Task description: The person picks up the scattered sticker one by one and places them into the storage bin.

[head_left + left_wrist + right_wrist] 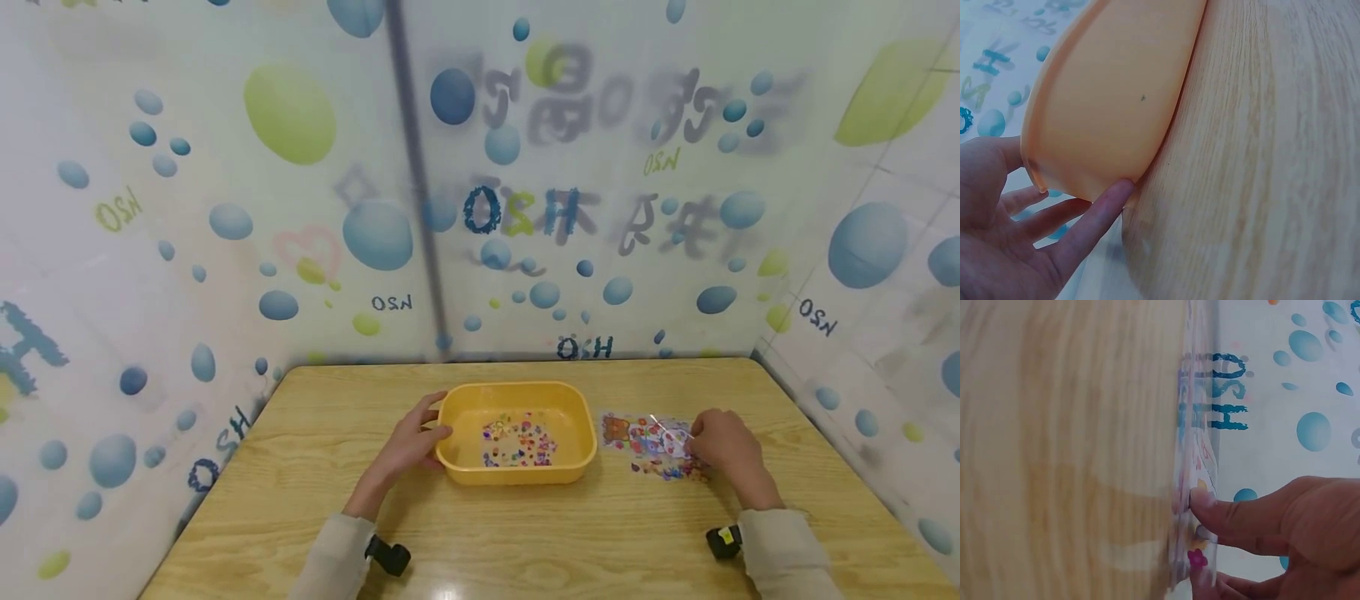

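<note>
A yellow plastic basin [517, 476] stands on the table, with many small colourful pieces [517, 440] scattered over its floor. My left hand [407, 439] holds the basin's left end, thumb at the rim and fingers against the outer wall [1110, 94]. To the right of the basin lies a clear plastic bag [637, 429] printed with a bear and other bright pictures; small coloured pieces show at its near side. My right hand [726, 450] pinches the bag's right edge. In the right wrist view, thumb and fingers [1254, 519] grip the shiny film [1200, 462], seen nearly edge-on.
The wood-grain table [480, 533] is enclosed by pale walls [637, 250] patterned with blue and green drops and letters. The back wall meets the table's far edge. A small black device is strapped to each wrist.
</note>
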{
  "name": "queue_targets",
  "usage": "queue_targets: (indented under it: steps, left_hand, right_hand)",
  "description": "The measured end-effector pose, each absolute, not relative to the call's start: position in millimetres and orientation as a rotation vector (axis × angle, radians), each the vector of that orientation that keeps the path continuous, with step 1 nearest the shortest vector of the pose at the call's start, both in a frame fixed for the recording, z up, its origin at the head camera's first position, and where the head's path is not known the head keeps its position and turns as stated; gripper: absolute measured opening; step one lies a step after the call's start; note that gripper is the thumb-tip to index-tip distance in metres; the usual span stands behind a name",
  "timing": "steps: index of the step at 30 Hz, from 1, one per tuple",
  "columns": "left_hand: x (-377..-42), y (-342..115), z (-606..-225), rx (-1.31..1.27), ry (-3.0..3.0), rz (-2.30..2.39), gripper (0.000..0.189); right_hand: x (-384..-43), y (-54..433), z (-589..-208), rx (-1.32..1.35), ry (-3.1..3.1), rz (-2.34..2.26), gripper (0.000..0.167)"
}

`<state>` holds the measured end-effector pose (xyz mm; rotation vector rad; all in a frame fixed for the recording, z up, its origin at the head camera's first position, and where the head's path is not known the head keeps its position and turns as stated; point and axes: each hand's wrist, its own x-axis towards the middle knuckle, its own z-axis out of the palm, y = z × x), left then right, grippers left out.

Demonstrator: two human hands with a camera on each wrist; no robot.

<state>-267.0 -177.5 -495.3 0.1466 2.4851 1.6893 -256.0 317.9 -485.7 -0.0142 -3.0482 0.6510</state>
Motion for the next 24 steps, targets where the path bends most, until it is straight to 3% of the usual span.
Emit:
queue_targets:
  steps: [8, 17, 24]
  left_hand:
    - [-267.2, -177.1, -495.0, 0.147, 2.484, 1.702, 0.062]
    - [-268.3, -178.9, -496.0, 0.136, 2.469, 1.699, 0.063]
    - [-267.6, -178.0, -494.0, 0.133, 2.468, 1.695, 0.062]
  right_hand:
    - [-252.1, 318.0, -486.2, -0.103, -2.95, 0.768, 0.037]
    - [-255.2, 321.5, -486.2, -0.078, -2.907, 1.013, 0.02]
    - [-256.5, 324.9, -481.2, -0.068, -2.905, 1.129, 0.027]
